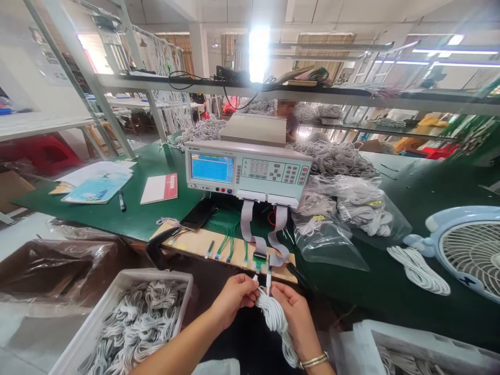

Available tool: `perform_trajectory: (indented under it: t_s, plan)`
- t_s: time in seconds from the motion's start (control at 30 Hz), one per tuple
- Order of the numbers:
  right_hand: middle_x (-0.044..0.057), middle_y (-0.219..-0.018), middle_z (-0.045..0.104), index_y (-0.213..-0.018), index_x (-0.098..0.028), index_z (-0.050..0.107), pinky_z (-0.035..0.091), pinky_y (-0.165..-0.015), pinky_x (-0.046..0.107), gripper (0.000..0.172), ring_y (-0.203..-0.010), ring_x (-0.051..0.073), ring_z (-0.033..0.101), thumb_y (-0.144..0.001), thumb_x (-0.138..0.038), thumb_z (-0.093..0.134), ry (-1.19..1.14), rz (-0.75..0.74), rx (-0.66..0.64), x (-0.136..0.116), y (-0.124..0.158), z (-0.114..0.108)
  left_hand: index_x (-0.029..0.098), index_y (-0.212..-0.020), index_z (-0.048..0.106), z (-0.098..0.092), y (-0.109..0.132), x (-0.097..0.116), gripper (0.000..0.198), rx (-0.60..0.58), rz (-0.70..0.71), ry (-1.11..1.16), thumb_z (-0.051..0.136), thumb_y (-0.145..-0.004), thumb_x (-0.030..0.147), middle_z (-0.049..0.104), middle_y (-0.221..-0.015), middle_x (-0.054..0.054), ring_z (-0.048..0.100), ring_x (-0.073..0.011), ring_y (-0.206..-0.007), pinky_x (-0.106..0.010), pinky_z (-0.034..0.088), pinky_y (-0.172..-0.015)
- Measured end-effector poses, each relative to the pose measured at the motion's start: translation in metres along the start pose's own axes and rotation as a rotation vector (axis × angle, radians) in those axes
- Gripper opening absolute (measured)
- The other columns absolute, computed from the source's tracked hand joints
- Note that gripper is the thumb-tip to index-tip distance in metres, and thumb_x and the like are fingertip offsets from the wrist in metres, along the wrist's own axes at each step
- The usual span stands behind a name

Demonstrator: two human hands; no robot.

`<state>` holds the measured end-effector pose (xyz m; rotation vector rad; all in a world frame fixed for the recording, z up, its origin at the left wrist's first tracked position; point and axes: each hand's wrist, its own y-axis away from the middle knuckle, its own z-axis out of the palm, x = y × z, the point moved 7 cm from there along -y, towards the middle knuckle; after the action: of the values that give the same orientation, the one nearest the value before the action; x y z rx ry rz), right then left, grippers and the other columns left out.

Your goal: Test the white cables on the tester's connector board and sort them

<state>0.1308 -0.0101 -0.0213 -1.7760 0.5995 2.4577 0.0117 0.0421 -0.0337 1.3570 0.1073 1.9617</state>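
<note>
My left hand (239, 292) pinches a small white plug of a cable, just in front of the green circuit board (259, 263) on the wooden board. Beside it my right hand (292, 307) is closed on the same coiled white cable (275, 316), whose bundle hangs down between the hands. A second white connector (269, 280) points up toward the circuit board; whether it is plugged in I cannot tell. Grey ribbon cables (279, 229) run from the circuit board up to the cable tester (248, 169), which has a lit blue screen.
A white bin (187, 284) of coiled cables stands at lower left, another bin (367, 333) at lower right. Bagged cables (324, 234), a loose cable coil (420, 271) and a blue fan (469, 250) are on the right. A phone (198, 213) lies behind the wooden board (230, 259).
</note>
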Motion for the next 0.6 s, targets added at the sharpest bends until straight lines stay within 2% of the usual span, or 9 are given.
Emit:
perform_trajectory:
  t_s: [0.17, 0.27, 0.4, 0.5, 0.6]
  plan:
    - [0.006, -0.070, 0.067, -0.088, -0.014, 0.064, 0.045, -0.060, 0.027, 0.029, -0.064, 0.019, 0.059, -0.064, -0.031, 0.067, 0.027, -0.023, 0.002, -0.002, 0.005, -0.003, 0.012, -0.059, 0.049, 0.006, -0.002, -0.001, 0.023, 0.028, 0.000, 0.059, 0.065, -0.058, 0.029, 0.056, -0.054, -0.001, 0.043, -0.0040, -0.042, -0.016, 0.033, -0.043]
    - [0.005, -0.073, 0.067, -0.089, -0.016, 0.064, 0.045, -0.061, 0.026, 0.031, -0.066, 0.019, 0.060, -0.063, -0.030, 0.069, 0.005, 0.025, 0.012, -0.002, 0.009, 0.000, 0.011, -0.057, 0.050, 0.008, -0.002, -0.004, 0.024, 0.072, 0.034, 0.153, 0.065, -0.059, 0.029, 0.054, -0.052, 0.000, 0.042, -0.0031, -0.042, -0.015, 0.032, -0.043]
    - [0.004, -0.076, 0.067, -0.088, -0.015, 0.064, 0.046, -0.061, 0.026, 0.029, -0.067, 0.019, 0.061, -0.063, -0.029, 0.069, -0.155, 0.085, 0.044, 0.003, 0.010, 0.000, 0.011, -0.060, 0.051, 0.010, 0.001, -0.008, 0.025, 0.107, 0.086, 0.284, 0.066, -0.060, 0.031, 0.053, -0.054, 0.001, 0.042, -0.0028, -0.043, -0.015, 0.035, -0.047]
    - [0.004, -0.078, 0.066, -0.088, -0.015, 0.062, 0.046, -0.062, 0.026, 0.026, -0.073, 0.020, 0.061, -0.065, -0.027, 0.067, -0.291, 0.116, 0.048, 0.007, 0.011, 0.001, 0.011, -0.061, 0.052, 0.011, 0.003, -0.007, 0.026, 0.111, 0.129, 0.297, 0.066, -0.060, 0.032, 0.053, -0.054, 0.000, 0.042, -0.0033, -0.044, -0.016, 0.036, -0.047]
    - [0.004, -0.079, 0.067, -0.090, -0.016, 0.062, 0.046, -0.065, 0.026, 0.026, -0.076, 0.020, 0.061, -0.066, -0.026, 0.066, -0.310, 0.129, 0.034, 0.006, 0.011, 0.004, 0.011, -0.060, 0.052, 0.010, 0.003, -0.007, 0.028, 0.138, 0.142, 0.284, 0.067, -0.059, 0.034, 0.053, -0.054, 0.000, 0.043, -0.0041, -0.044, -0.017, 0.035, -0.046]
